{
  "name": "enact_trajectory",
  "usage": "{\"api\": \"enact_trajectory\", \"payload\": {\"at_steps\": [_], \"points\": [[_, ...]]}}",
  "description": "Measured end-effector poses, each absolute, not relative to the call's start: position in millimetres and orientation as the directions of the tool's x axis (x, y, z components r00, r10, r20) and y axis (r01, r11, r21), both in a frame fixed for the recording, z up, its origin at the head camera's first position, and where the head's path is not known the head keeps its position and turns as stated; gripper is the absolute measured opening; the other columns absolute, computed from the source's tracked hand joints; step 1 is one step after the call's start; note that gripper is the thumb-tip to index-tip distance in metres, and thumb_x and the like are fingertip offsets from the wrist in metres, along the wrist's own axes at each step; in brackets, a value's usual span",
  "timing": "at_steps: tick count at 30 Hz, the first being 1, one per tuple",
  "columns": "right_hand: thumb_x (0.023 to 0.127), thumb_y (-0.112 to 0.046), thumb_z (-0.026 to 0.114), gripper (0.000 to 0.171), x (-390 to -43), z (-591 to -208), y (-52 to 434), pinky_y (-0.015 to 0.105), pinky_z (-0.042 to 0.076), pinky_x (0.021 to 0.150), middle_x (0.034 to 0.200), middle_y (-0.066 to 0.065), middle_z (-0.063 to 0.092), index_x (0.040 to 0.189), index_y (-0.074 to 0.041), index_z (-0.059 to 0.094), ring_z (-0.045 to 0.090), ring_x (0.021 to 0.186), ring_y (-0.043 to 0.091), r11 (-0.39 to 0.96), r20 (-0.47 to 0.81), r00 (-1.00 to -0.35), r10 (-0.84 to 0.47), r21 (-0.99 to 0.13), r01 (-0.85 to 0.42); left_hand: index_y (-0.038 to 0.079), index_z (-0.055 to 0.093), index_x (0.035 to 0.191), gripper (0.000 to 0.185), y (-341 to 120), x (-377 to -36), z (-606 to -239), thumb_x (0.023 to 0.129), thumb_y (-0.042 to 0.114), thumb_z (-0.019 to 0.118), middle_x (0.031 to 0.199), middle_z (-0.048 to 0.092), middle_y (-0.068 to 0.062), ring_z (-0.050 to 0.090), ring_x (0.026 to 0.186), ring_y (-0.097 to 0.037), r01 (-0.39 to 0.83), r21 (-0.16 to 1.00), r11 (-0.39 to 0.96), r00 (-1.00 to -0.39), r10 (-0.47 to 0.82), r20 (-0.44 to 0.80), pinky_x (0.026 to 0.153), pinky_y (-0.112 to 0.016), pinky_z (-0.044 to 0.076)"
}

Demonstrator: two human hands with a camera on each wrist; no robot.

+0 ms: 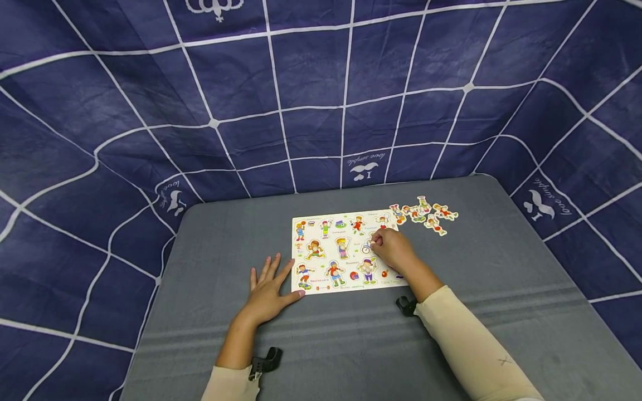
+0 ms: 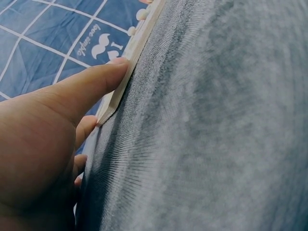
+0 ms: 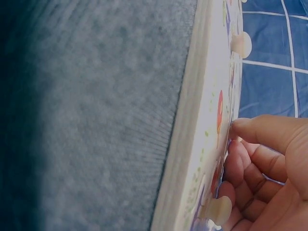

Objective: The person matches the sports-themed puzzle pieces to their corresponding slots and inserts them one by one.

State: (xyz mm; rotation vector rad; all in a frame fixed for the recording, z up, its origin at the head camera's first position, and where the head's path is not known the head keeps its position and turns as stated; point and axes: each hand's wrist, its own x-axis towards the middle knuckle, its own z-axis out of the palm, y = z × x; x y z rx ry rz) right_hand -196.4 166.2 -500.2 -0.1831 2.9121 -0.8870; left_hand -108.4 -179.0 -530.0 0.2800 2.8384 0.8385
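Observation:
A white wooden puzzle board point(image 1: 346, 252) with cartoon sports figures lies flat in the middle of the grey table point(image 1: 501, 312). My left hand point(image 1: 271, 281) rests flat on the table with fingers spread. Its thumb point(image 2: 98, 82) presses against the board's near left corner point(image 2: 115, 101). My right hand point(image 1: 378, 240) is over the board's right half with curled fingers. Its fingertips point(image 3: 238, 129) pinch a small puzzle piece point(image 1: 368, 246) against the board face point(image 3: 219, 120); the hand hides most of the piece. Several loose figure pieces point(image 1: 423, 215) lie just beyond the board's far right corner.
A dark blue cloth with a white grid point(image 1: 301, 100) hangs behind and beside the table. Round pegs point(image 3: 240, 44) stick up from seated pieces. Small black wrist mounts point(image 1: 266, 361) sit by both cream sleeves.

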Motion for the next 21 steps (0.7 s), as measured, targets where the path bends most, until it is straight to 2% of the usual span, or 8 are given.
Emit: {"api": "enact_trajectory", "payload": {"at_steps": [10,21], "points": [[0.091,-0.015,0.068,0.014,-193.2,-498.3,168.4,0.03,0.045,0.072,0.085,0.004,0.07,0.1,-0.006,0.074,0.06,0.078,0.017,0.797,-0.057,-0.992,-0.116,-0.601,-0.059,0.025,0.037,0.159,0.091,-178.4,-107.7,-526.9,0.084,0.066,0.069,0.17,0.016,-0.016,0.004,0.158,-0.04,0.147,0.571,0.808,-0.969,0.233,-0.079,0.12,-0.069,-0.011],[0.091,-0.012,0.065,0.014,-182.0,-495.5,180.8,0.032,0.048,0.073,0.088,0.007,0.07,0.1,-0.006,0.073,0.062,0.079,0.019,0.772,0.045,-0.997,-0.07,-0.63,-0.083,0.028,0.033,0.16,0.091,-177.9,-108.1,-524.4,0.085,0.065,0.069,0.172,0.011,-0.011,0.001,0.159,-0.037,0.105,0.531,0.841,-0.964,0.217,-0.153,0.121,-0.068,-0.011]]}}
